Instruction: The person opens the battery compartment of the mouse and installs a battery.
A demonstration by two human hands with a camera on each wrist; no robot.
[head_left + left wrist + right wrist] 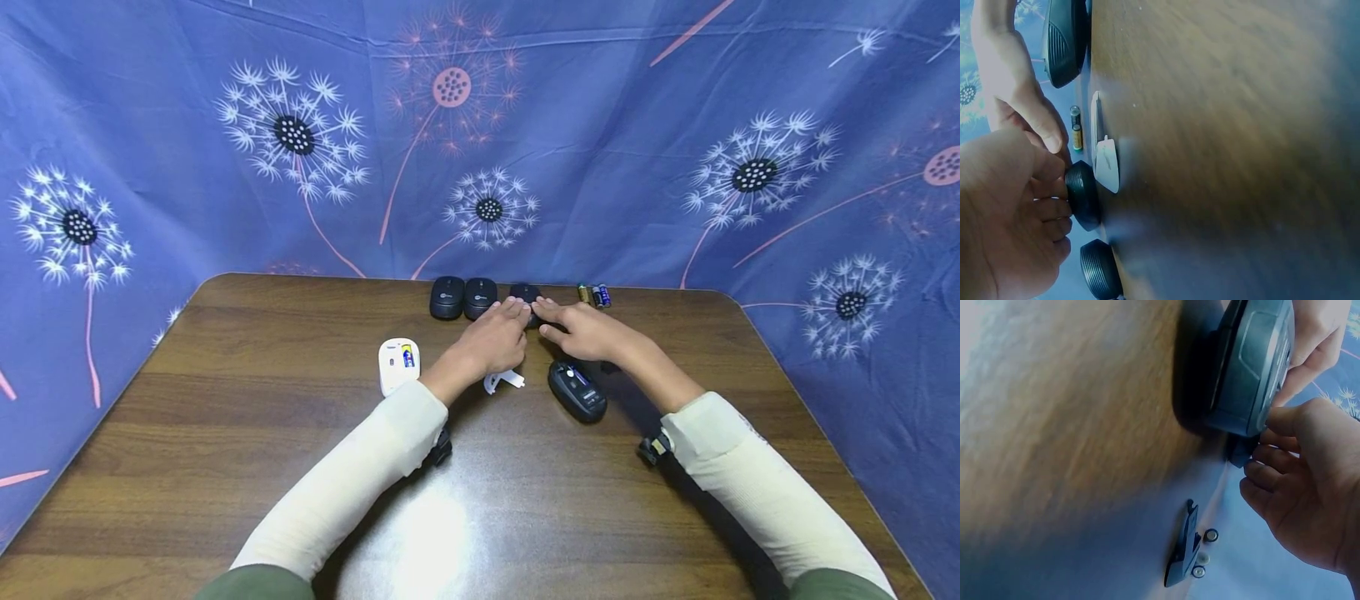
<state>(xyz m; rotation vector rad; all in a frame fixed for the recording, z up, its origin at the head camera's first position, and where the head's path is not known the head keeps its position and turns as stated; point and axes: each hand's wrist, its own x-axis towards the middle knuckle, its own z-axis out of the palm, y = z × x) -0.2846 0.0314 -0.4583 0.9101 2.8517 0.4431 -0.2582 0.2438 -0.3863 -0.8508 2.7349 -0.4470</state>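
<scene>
Both hands reach to the far edge of the table, meeting over a black computer mouse. My left hand is palm down, its fingers extended and fingertips right at the near side of that mouse. From the other side, my right hand reaches it with extended fingers, thumb apart from them. In the left wrist view the same mouse stands at the left fingertips. The right wrist view has the right fingers beside it, partly hidden behind a nearer mouse. Under the left hand, a white battery cover lies partly hidden.
Two more black mice stand side by side at the far edge. An upturned white mouse shows a battery inside. Nearer sits an upturned black mouse. Several loose batteries and a black cover lie to the right.
</scene>
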